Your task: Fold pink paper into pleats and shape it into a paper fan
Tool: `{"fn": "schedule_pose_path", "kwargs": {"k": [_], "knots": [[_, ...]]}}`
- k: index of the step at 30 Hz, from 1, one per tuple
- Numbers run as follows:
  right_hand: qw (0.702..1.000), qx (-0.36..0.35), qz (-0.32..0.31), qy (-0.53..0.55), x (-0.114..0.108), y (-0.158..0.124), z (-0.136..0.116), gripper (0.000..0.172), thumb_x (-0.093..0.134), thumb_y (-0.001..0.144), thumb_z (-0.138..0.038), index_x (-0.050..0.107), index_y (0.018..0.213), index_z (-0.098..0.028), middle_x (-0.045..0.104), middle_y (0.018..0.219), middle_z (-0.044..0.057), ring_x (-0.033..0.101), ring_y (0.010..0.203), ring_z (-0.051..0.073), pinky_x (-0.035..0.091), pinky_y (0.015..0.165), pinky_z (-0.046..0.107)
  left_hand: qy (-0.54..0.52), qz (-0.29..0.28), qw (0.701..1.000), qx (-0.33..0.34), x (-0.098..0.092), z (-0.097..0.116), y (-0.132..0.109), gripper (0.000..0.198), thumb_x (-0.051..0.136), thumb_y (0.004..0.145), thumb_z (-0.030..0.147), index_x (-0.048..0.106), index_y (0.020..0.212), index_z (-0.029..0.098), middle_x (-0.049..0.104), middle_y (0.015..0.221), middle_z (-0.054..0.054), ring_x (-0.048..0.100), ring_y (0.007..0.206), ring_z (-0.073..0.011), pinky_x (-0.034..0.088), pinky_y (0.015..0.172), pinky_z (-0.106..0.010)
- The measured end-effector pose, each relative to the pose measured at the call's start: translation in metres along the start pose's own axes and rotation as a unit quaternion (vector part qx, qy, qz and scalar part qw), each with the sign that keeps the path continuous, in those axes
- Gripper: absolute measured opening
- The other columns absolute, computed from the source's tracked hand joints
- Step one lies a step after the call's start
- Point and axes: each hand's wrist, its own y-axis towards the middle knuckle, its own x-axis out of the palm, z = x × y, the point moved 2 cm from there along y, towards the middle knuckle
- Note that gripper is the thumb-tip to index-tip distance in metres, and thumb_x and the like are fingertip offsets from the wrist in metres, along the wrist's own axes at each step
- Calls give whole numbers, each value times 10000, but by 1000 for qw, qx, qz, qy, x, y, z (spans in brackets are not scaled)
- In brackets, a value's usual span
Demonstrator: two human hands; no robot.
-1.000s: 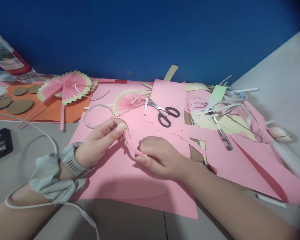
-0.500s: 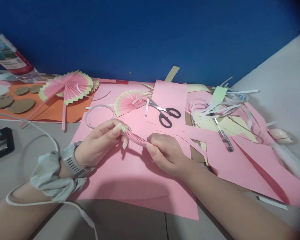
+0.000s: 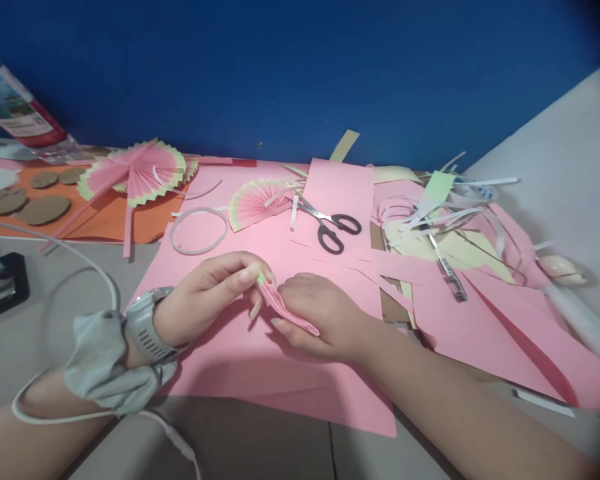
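A pleated strip of pink paper with a green edge (image 3: 287,312) is squeezed into a narrow folded stack between my hands. My left hand (image 3: 225,287) pinches its green end between thumb and fingers. The pink part lies in my right hand (image 3: 320,313), whose fingers and thumb close around it. Both hands hover over large pink paper sheets (image 3: 220,373). Just beyond them lie black-handled scissors (image 3: 330,230), a pink paper fan with a pale green rim (image 3: 260,203) and a pale ring (image 3: 199,231).
Finished-looking fans on sticks (image 3: 140,170) and cardboard discs (image 3: 44,210) lie left on orange paper, beside a bottle (image 3: 25,110). Paper strips (image 3: 405,217), a pen (image 3: 445,270) and pink sheets (image 3: 510,333) spread right. A white cable (image 3: 100,267) runs by my left wrist.
The folded paper has swung to a steeper slant, its pink end now lower and nearer me. My right hand has shifted its grip along it; my left hand moved slightly right and down.
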Motion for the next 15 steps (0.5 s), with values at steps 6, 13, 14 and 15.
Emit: {"fn": "schedule_pose_path", "kwargs": {"k": [6,13,14,15], "knots": [[999,36,33,13,-2,-1,2,213,391,893,-273,532,758,-187,581,638,-6,510,579,122,387,598,258,137,37,989,42,8,8,-2,229,433,936,275,633,887,176,623,768,-32,583,670,-128,484,642,-258],[995,48,60,-58,-1,-1,1,294,322,929,-244,519,718,-184,558,604,1,476,554,123,345,583,269,282,95,947,122,4,4,-11,341,294,970,334,592,1098,230,621,993,-62,560,936,-178,428,844,-298],[994,49,66,-67,-1,-1,0,294,330,929,-239,504,697,-186,525,575,-10,447,532,118,331,567,265,279,90,947,129,4,3,-11,336,319,959,371,560,1148,235,605,1029,-67,551,959,-187,428,850,-305],[993,47,72,-75,-2,0,0,290,342,927,-237,491,683,-188,499,557,-18,423,517,114,318,555,262,280,86,947,132,4,2,-11,333,377,937,404,530,1185,241,592,1047,-67,547,963,-191,433,845,-304]]}}
